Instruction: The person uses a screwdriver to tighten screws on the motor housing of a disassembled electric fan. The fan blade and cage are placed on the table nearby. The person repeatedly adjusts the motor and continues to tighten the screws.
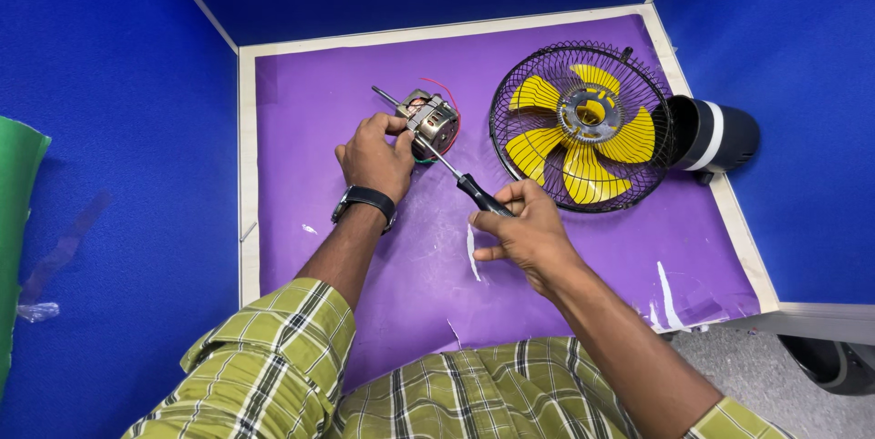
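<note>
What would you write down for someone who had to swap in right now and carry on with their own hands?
Left hand: steadies the small motor on the purple mat.
Right hand: grips the black-handled screwdriver, its shaft aimed at the motor; the tip is hard to see.
The yellow fan blades lie in a black wire guard to the right, apart from the motor, with a black and white housing beyond.
Done: the motor is out of the fan.
Left: work at the motor's screws; I cannot tell how many remain.

No packages, labels, signs or screens in view
</note>
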